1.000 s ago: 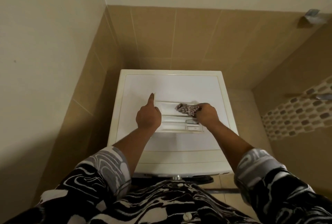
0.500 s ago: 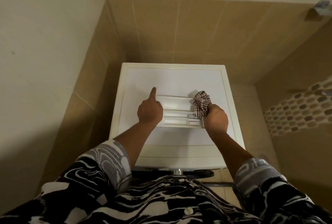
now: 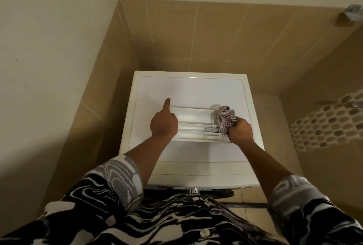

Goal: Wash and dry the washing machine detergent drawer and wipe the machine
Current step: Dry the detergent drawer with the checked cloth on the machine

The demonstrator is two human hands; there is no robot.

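The white detergent drawer (image 3: 193,124) lies flat on top of the washing machine (image 3: 188,87), about midway across its lid, compartments facing up. The left hand (image 3: 164,124) holds the drawer's left end, its fingers curled and the index finger stretched straight along the end. The right hand (image 3: 240,129) grips a bunched checked cloth (image 3: 225,117), pressed against the drawer's right end.

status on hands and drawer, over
Left hand holds detergent drawer on washing machine. Right hand grips checked cloth at its right end. Nothing blocking.
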